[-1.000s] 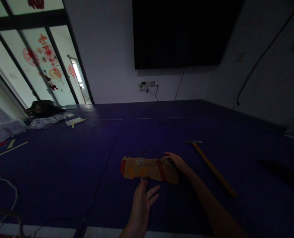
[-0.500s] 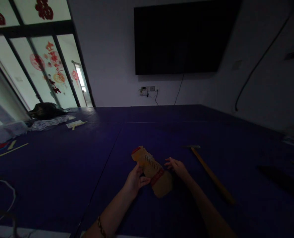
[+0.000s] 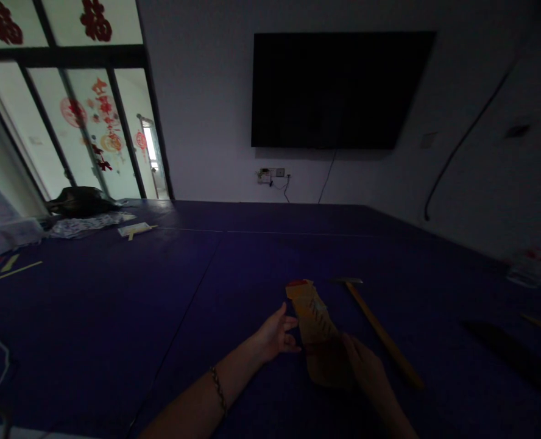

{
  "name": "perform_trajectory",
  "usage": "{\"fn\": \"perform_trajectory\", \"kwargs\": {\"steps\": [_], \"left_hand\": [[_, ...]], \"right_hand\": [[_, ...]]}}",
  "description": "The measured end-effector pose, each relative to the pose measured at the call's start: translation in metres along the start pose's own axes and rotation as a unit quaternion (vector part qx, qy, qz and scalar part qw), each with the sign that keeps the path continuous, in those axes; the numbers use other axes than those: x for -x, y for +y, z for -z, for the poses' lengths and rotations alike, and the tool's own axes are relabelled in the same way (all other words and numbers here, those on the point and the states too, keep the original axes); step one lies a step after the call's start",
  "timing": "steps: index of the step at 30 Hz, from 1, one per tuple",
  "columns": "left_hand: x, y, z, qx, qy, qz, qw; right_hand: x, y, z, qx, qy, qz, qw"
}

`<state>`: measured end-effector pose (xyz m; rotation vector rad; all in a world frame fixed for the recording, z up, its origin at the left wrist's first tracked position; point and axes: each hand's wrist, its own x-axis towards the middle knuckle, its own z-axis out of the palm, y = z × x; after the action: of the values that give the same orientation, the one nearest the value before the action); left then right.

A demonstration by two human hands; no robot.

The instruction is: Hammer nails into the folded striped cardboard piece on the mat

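Note:
A flat brown cardboard-like piece (image 3: 318, 329) with a red end and a row of dark slanted marks is on the dark blue surface, tilted a little. My right hand (image 3: 364, 363) grips its right edge, with the thumb side dim and partly in shadow. Just off its left edge is my left hand (image 3: 277, 334), fingers apart and holding nothing. To the right of the piece lies a long-handled tool (image 3: 382, 335) with a wooden shaft and a thin metal head, hammer-like.
A long dark object (image 3: 512, 350) lies at the far right. Yellow strips (image 3: 10, 274) and a white cable (image 3: 0, 366) are at left. Farther back are a black bag (image 3: 83, 201) and a white packet (image 3: 134, 229). A television (image 3: 339, 91) hangs on the wall.
The brown piece has shifted right and turned more upright. My left hand has let go of it; my right hand, earlier apart from it, has taken its right edge.

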<state>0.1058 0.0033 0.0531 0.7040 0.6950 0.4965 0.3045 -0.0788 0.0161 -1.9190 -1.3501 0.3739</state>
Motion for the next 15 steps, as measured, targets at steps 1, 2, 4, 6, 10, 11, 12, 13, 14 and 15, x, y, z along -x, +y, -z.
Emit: {"fn": "perform_trajectory", "kwargs": {"steps": [1, 2, 4, 6, 10, 11, 12, 13, 14, 15], "left_hand": [[-0.004, -0.003, -0.004, -0.003, -0.012, 0.004, 1.0], [-0.007, -0.007, -0.007, -0.005, -0.024, 0.006, 1.0], [-0.013, -0.014, -0.014, -0.01, -0.05, 0.005, 0.999], [-0.018, -0.019, -0.021, -0.017, -0.074, 0.001, 0.997], [-0.027, -0.025, -0.033, -0.035, -0.095, 0.008, 0.995], [-0.029, -0.026, -0.035, -0.039, -0.101, 0.01, 0.994], [-0.031, -0.026, -0.036, -0.042, -0.108, 0.01, 0.993], [-0.033, -0.027, -0.038, -0.044, -0.117, 0.008, 0.992], [-0.036, -0.028, -0.039, -0.046, -0.125, 0.004, 0.991], [-0.038, -0.028, -0.04, -0.046, -0.13, 0.0, 0.99]], "right_hand": [[0.002, 0.006, 0.003, 0.012, 0.011, -0.009, 1.0], [0.004, 0.013, 0.006, 0.023, 0.02, -0.018, 0.999], [0.006, 0.026, 0.012, 0.043, 0.038, -0.023, 0.998], [0.006, 0.037, 0.017, 0.065, 0.046, -0.007, 0.997], [0.001, 0.053, 0.025, 0.113, 0.056, -0.002, 0.992], [-0.001, 0.055, 0.027, 0.112, 0.06, -0.019, 0.992], [-0.002, 0.057, 0.029, 0.104, 0.065, -0.04, 0.992], [-0.003, 0.058, 0.03, 0.091, 0.07, -0.061, 0.991], [-0.004, 0.059, 0.032, 0.076, 0.077, -0.082, 0.991], [-0.005, 0.059, 0.034, 0.061, 0.081, -0.104, 0.989]]}}
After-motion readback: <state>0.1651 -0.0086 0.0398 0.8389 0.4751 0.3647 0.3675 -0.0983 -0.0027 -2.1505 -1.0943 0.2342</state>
